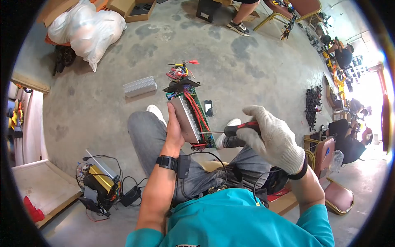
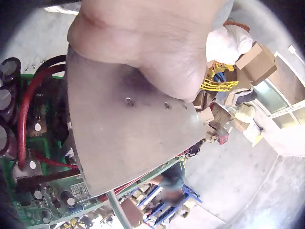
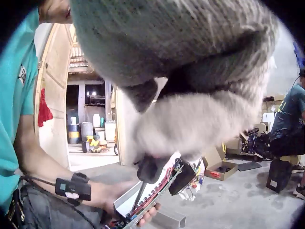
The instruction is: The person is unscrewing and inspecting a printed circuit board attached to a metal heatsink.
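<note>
My bare left hand [image 1: 175, 128] grips a circuit board assembly by its flat metal plate [image 1: 184, 119]. Green board [image 1: 210, 140], red wires [image 1: 196, 108] and a black end panel [image 1: 181, 86] belong to the same unit; loose leads stick out past the panel. In the left wrist view the plate [image 2: 133, 129] shows small holes, and tall capacitors [image 2: 6, 102] stand on the board beside it. My right hand [image 1: 276, 138], in a white knit glove, holds a screwdriver [image 1: 242, 129] with a red and black handle. Its shaft [image 3: 139, 194] reaches in at the plate's inner edge.
A ribbed metal housing [image 1: 140, 87] and a dark phone-like rectangle [image 1: 208, 108] lie on the concrete floor ahead. White plastic bags [image 1: 88, 31] sit far left. Another opened electronic unit [image 1: 98, 181] with cables is at near left. Chairs [image 1: 324, 156] and other people are at right.
</note>
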Available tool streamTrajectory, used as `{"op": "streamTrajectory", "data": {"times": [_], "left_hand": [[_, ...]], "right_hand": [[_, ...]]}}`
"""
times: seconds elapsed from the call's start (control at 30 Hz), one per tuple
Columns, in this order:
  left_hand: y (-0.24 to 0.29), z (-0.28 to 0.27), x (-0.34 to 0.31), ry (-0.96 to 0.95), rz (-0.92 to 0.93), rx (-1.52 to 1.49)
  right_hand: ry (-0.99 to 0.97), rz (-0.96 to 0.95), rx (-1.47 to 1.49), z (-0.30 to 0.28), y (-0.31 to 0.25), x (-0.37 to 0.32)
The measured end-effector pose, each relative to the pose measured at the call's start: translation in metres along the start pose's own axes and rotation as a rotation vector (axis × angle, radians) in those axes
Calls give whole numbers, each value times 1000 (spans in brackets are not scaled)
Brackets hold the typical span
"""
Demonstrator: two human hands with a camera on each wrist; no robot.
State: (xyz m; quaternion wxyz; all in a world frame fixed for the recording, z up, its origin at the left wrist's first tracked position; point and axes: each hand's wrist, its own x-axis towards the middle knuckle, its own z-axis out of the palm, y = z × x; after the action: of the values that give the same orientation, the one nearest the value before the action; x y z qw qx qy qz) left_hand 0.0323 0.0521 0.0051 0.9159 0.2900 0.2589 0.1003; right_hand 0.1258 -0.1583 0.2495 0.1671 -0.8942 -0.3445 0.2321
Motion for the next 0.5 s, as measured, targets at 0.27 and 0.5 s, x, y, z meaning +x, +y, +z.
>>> {"op": "streamTrajectory", "data": {"times": [0.27,0.5], "left_hand": [[-6,-6,4,16,-4,-14],[-5,-1,0,17,-23,18]], "right_hand": [[59,-269,-15,-1,8,1],[122,-238,22,-1,4,3]]}}
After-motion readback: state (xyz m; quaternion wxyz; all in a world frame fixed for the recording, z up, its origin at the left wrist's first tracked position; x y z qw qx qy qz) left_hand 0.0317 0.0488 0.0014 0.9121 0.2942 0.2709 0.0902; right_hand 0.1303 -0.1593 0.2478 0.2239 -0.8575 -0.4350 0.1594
